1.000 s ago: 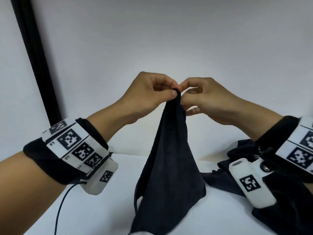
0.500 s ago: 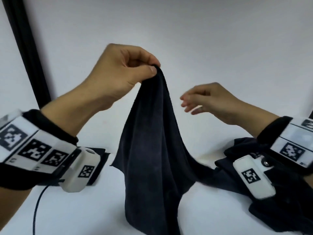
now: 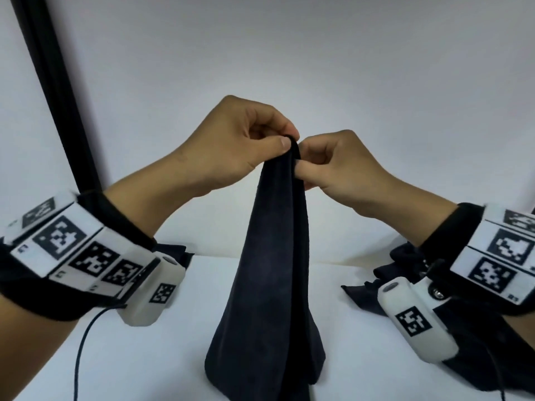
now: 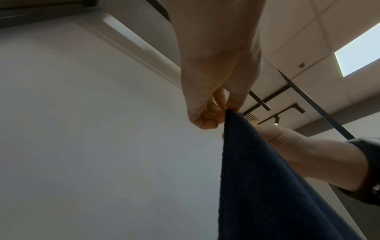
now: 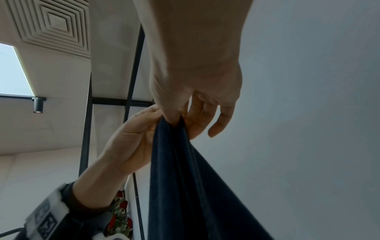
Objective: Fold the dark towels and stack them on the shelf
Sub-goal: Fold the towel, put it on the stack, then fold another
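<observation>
Towel (image 3: 275,256) hangs in mid-air over the table (image 3: 188,357), pinched at its top point by both hands, lower end trailing out of the head view at the bottom. Left hand (image 3: 231,149) grips the top between thumb and curled fingers; right hand (image 3: 333,166) pinches the same peak just beside it, thumb and forefinger on the cloth, other fingers loose in the right wrist view. Looks soft, light, limp: drapes into long vertical folds, no stiffness, likely won't slip much given the nappy surface. Best hold is probably at corners or along one edge, hands spread apart to open it flat; a single-point pinch just lets it bunch. Hard to tell whether the pinched point is a corner or a mid-edge fold. More dark cloth (image 3: 477,328) lies on the table at right, mostly hidden behind the right wrist; count unclear. Another dark piece (image 3: 179,253) peeks behind the left wrist, folded or not can't tell. Shelf not in view.
</observation>
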### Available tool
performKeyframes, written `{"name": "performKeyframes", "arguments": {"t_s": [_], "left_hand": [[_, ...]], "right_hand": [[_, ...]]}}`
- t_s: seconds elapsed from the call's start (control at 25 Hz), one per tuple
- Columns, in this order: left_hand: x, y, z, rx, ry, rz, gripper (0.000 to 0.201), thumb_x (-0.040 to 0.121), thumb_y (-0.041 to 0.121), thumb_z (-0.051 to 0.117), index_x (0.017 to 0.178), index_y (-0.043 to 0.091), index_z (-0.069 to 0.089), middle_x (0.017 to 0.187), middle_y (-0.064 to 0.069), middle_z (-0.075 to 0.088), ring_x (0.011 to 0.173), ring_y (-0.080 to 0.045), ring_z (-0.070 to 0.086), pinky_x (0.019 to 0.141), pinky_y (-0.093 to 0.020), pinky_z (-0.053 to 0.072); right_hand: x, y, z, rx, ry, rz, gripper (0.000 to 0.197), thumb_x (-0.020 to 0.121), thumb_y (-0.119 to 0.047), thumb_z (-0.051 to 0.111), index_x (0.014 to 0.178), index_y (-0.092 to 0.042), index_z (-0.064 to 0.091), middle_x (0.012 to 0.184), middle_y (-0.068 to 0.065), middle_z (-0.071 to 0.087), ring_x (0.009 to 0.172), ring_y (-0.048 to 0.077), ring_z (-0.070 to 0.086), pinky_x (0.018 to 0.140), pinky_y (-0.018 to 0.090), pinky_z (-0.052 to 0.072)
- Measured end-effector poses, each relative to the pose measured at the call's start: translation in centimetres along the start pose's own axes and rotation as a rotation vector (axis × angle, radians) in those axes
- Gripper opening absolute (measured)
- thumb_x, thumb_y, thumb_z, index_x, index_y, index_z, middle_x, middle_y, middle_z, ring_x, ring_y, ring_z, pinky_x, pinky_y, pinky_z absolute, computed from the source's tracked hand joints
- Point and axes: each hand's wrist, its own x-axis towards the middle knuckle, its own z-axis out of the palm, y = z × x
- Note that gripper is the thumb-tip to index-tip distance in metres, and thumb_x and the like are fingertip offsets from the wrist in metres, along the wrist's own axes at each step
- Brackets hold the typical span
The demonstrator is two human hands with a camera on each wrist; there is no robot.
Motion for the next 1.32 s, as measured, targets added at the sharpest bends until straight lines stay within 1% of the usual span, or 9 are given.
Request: {"name": "performKeyframes", "arguments": {"t_s": [0.2,0.36,0.6,0.72,0.8,0.92,1.0,1.16,1.32], "left_hand": [[0.2,-0.1,-2.0,-0.063,0.179,0.041,0.020,0.089,0.002,0.066,0.086,0.021,0.072,0.078,0.007,0.071,0.073,0.000,0.065,0.074,-0.014,0.049],[-0.4,-0.1,-4.3,-0.122,0.278,0.073,0.017,0.088,0.005,0.065,0.088,0.020,0.072,0.074,0.012,0.072,0.076,-0.006,0.066,0.078,-0.020,0.054],[-0.4,0.2,-1.2,0.008,0.084,-0.017,0.017,0.091,0.002,0.062,0.087,0.015,0.071,0.075,0.005,0.067,0.065,0.003,0.059,0.063,-0.008,0.043],[-0.5,0.6,-1.0,-0.011,0.060,0.022,0.017,0.092,0.001,0.061,0.088,0.015,0.071,0.075,0.004,0.067,0.065,0.001,0.058,0.063,-0.009,0.043],[-0.6,0.7,-1.9,-0.060,0.089,0.052,0.018,0.092,0.000,0.061,0.088,0.016,0.070,0.072,0.010,0.066,0.064,0.002,0.058,0.064,-0.009,0.043],[-0.7,0.3,-3.8,-0.205,0.152,0.103,0.020,0.089,0.002,0.062,0.086,0.019,0.071,0.072,0.013,0.069,0.072,-0.005,0.062,0.073,-0.017,0.047],[-0.6,-0.1,-5.2,-0.282,0.237,0.115,0.021,0.087,0.003,0.061,0.083,0.020,0.072,0.073,0.010,0.070,0.076,-0.012,0.063,0.079,-0.025,0.050],[-0.6,-1.7,-7.3,-0.203,0.430,0.037,0.023,0.084,0.007,0.062,0.075,0.025,0.073,0.067,0.012,0.069,0.071,-0.009,0.061,0.074,-0.025,0.050],[-1.2,-4.9,-7.9,-0.001,0.580,-0.154,0.017,0.088,0.007,0.064,0.083,0.023,0.069,0.054,0.021,0.064,0.052,0.003,0.053,0.057,-0.008,0.040]], "right_hand": [[1.3,4.5,-2.4,-0.281,-0.035,0.211,0.003,0.079,-0.017,0.077,0.076,-0.015,0.077,0.075,0.002,0.077,0.075,0.016,0.074,0.087,0.042,0.058],[0.3,8.1,-5.5,-0.344,-0.103,0.427,0.002,0.078,-0.010,0.074,0.080,-0.010,0.076,0.074,0.006,0.077,0.077,0.018,0.075,0.091,0.048,0.056],[0.6,2.1,-0.3,0.043,-0.198,0.072,0.021,0.087,-0.018,0.072,0.107,-0.012,0.070,0.097,0.003,0.075,0.092,0.015,0.071,0.086,0.037,0.058],[1.3,2.2,1.5,-0.001,-0.197,-0.001,0.045,0.081,-0.036,0.075,0.097,0.006,0.066,0.095,0.026,0.069,0.085,0.034,0.069,0.084,0.053,0.055],[1.5,3.7,1.6,-0.029,-0.225,0.034,0.062,0.075,-0.048,0.078,0.097,0.009,0.064,0.101,0.035,0.063,0.080,0.032,0.063,0.077,0.045,0.051],[1.1,6.4,1.2,-0.092,-0.262,0.179,0.019,0.083,-0.028,0.077,0.080,-0.010,0.071,0.076,0.003,0.071,0.069,0.009,0.056,0.066,0.022,0.041],[0.6,8.8,0.8,-0.263,-0.272,0.292,0.027,0.083,-0.022,0.076,0.061,-0.021,0.061,0.056,-0.012,0.055,0.053,0.005,0.047,0.056,0.019,0.035],[0.3,12.2,-1.4,-0.673,-0.337,0.570,0.012,0.085,-0.017,0.063,0.079,-0.009,0.070,0.074,0.007,0.074,0.063,0.015,0.068,0.058,0.023,0.049],[1.9,9.1,-7.1,-0.411,-0.145,0.716,0.007,0.090,-0.002,0.061,0.092,-0.005,0.067,0.076,0.011,0.070,0.053,0.011,0.067,0.054,0.023,0.046]]}}
